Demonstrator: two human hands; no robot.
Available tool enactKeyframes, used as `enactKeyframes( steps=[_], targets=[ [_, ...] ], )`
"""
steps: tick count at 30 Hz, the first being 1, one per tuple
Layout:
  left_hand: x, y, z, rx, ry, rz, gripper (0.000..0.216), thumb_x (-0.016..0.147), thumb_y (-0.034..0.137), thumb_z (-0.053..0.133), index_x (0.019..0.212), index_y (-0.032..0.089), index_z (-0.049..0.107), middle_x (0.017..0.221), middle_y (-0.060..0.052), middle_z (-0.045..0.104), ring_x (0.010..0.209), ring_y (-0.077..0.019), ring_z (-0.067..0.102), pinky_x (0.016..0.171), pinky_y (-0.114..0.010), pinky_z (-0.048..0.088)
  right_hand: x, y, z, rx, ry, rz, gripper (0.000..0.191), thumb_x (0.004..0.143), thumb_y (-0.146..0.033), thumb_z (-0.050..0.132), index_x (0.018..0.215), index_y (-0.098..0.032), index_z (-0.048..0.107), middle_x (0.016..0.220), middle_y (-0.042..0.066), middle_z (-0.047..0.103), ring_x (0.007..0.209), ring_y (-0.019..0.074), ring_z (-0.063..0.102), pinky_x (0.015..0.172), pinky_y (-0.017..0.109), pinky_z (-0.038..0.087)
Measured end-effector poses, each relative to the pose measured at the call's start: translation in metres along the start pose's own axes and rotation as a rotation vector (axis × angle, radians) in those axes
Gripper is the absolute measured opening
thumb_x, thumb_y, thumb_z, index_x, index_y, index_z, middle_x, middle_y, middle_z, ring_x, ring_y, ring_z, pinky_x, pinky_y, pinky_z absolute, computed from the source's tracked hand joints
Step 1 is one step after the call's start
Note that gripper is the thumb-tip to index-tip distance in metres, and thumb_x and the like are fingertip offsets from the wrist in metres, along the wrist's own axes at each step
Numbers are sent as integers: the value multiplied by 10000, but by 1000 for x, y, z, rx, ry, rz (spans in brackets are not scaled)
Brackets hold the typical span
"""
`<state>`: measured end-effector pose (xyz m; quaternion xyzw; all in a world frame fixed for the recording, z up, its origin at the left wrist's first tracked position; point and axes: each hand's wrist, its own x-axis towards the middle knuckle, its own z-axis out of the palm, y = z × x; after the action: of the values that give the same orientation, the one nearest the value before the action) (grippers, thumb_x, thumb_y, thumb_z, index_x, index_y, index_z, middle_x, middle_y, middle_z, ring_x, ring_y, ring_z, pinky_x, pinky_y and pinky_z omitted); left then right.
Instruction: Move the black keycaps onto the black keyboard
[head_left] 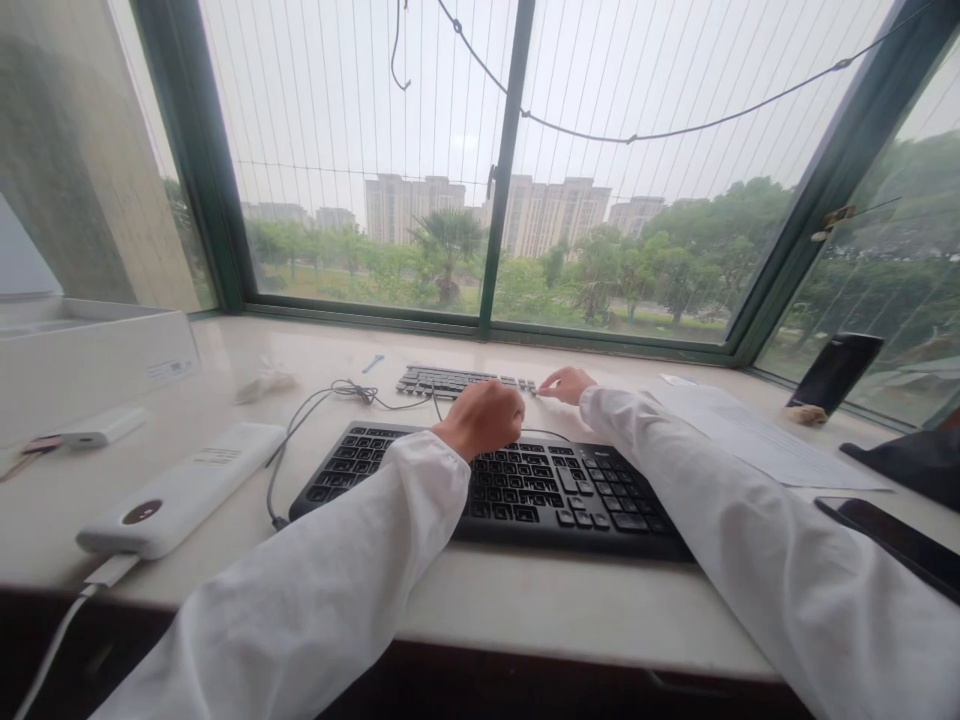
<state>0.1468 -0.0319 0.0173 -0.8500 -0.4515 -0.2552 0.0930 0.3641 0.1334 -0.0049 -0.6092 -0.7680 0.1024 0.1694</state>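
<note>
Behind the black keyboard [495,490], small grey keyboard [457,381] lies flat on the sill [480,600], long axis left-right, parallel to the window frame [504,170]; its near edge partly hidden by the left hand [484,418]. Left hand curled over it, fingertips out of sight, grip can't be told. Right hand [566,384] at its right end, fingers pinched together on the corner. White box [90,355] far left of the black keyboard, cut off, contents not visible. Power bank [180,490] just left, cable end cut off. Phone [834,372] propped far right, paper [750,430] between.
</note>
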Motion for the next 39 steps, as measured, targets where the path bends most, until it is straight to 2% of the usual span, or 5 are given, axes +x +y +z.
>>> enactKeyframes(
  steps=[5,20,29,34,39],
  targets=[
    [0,2,-2,-11,3,-5,275,721,125,486,751,152,757,672,-100,694,664,-193,647,690,-330,521,-2,2,-2,11,7,-19,490,663,-566,689,987,-204,748,875,76,697,678,142,590,676,278,455],
    [0,1,-1,-30,5,15,277,727,123,480,747,145,756,645,-97,685,641,-189,643,658,-320,518,-11,-10,-8,25,-41,-115,444,654,-503,717,967,-189,749,608,2,607,555,111,514,596,255,391],
    [-1,4,3,-46,19,101,325,750,124,471,875,192,763,711,-70,717,671,-176,659,663,-298,519,-93,-13,-53,135,-208,-256,603,678,-626,639,1013,-131,723,468,-43,480,465,79,400,481,233,261],
    [-5,17,8,-38,-46,241,417,796,147,444,1100,269,702,723,-42,725,613,-145,638,607,-252,481,-132,-9,-57,207,-408,-295,570,666,-620,656,955,-134,723,434,-77,396,428,65,343,433,221,196],
    [-7,25,4,-78,-110,341,442,799,131,436,1141,269,680,532,9,631,460,-93,514,531,-203,390,-142,-10,-57,244,-463,-334,539,670,-604,664,944,-143,721,430,-84,396,422,54,346,430,214,193]
  ],
)
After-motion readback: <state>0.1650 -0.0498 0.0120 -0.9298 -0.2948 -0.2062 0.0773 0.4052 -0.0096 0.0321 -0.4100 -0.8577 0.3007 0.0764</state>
